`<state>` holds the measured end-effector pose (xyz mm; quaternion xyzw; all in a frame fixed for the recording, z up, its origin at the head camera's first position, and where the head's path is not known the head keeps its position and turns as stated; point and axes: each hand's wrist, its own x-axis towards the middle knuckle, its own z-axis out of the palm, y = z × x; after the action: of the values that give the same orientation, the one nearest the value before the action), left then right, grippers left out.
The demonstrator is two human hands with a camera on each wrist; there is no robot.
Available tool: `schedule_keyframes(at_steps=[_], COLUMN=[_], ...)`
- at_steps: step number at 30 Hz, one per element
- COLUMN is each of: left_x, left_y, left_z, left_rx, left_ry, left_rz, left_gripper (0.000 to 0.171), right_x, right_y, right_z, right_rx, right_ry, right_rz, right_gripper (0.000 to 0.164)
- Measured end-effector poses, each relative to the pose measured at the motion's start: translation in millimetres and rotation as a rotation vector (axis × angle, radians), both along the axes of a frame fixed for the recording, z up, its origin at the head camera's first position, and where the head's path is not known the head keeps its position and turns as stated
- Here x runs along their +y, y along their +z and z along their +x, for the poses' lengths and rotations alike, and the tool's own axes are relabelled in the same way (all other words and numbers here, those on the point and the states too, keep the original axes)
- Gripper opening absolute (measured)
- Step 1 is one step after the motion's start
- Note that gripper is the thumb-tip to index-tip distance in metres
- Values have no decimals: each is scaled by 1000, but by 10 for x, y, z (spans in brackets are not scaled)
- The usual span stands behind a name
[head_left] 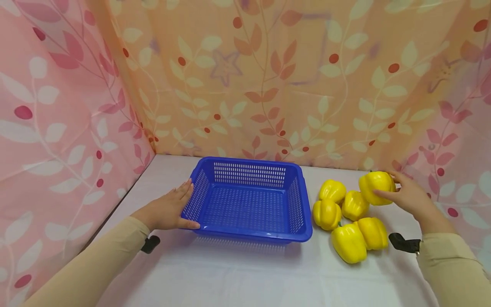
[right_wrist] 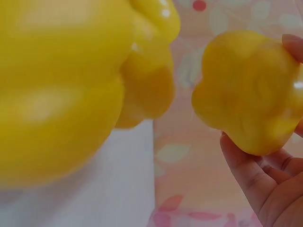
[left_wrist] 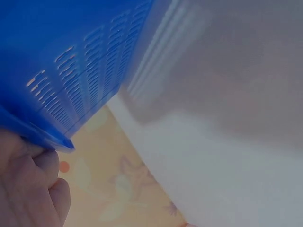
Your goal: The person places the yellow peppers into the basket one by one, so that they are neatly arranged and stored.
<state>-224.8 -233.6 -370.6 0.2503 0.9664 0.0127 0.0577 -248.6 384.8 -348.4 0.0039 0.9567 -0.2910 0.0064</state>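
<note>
A blue plastic basket [head_left: 245, 235] with slotted walls stands on the white tabletop. My left hand [head_left: 172, 209] rests at its left front corner, fingers stretched along the left rim and thumb across the front rim. In the left wrist view this hand [left_wrist: 28, 184] lies against the basket's rim [left_wrist: 42, 135]. My right hand [head_left: 412, 196] holds a yellow bell pepper [head_left: 376, 187] at the far right, thumb in front and fingers behind. The right wrist view shows the bottom of this pepper [right_wrist: 251, 94] between thumb and fingers. Several other yellow bell peppers [head_left: 349, 243] lie clustered nearby.
The loose peppers [head_left: 327, 214] sit just right of the basket, some touching each other. A floral curtain [head_left: 268, 85] hangs behind the table, with pink floral cloth [head_left: 57, 128] at the left and more at the right. White cloth [head_left: 245, 277] covers the table.
</note>
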Motion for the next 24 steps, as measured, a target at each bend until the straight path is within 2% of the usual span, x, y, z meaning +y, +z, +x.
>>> schedule_keyframes(at_steps=[6, 11, 15, 24], left_x=[7, -4, -8, 14], left_y=[-9, -28, -37, -25], left_z=[-6, -26, -37, -20], left_rx=[29, 53, 57, 48], left_ry=[-17, -23, -23, -16], left_rz=[-26, -40, -48, -35], left_gripper=[121, 120, 120, 121], right_x=[-284, -522, -694, -1152], right_y=[142, 257, 334, 475], right_z=[-55, -125, -185, -316], right_rx=[7, 39, 62, 53], right_ry=[44, 102, 136, 192], right_rz=[-50, -97, -133, -192], right_gripper=[93, 87, 84, 86])
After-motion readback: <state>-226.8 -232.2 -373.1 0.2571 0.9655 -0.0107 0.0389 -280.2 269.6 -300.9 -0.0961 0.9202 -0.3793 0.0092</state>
